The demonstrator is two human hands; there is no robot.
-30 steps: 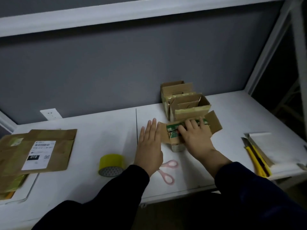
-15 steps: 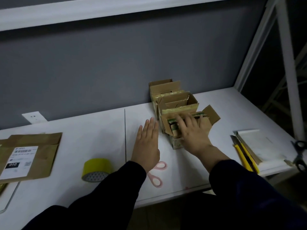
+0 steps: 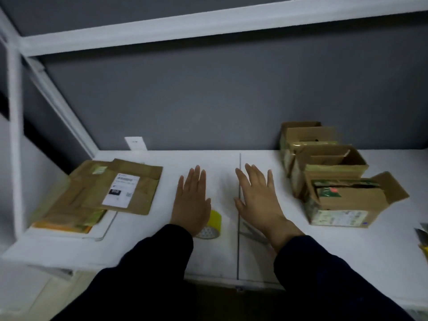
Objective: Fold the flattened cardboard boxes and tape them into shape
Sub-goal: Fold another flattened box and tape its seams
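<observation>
— Left of the yellow tape roll (image 3: 214, 224), well apart from it, lies the stack of flattened cardboard boxes (image 3: 104, 193) on the white table (image 3: 359, 246). How will they handle?
— Light, I'd judge, stiff across the panels but ready to bend at the creases. I would take the top sheet by the edge nearest the tape roll and slide it off. Old tape strips on it may cling to the sheet below
— And the hands?
— Both hold nothing. The left hand (image 3: 191, 200) lies flat, fingers straight and close together, covering the left part of the tape roll; the right hand (image 3: 258, 200), just right of the roll, has straight fingers spread wide. Whether either touches the table I cannot tell
— Any writing?
— A white shipping label (image 3: 121, 189) on the top sheet carries a barcode and a black block, too blurred to read. Right of the tape roll, well apart, three folded boxes (image 3: 328, 165) stand in a row, flaps open; the nearest box (image 3: 342, 212) shows green print, a red spot and a pale side label, also unreadable
</observation>
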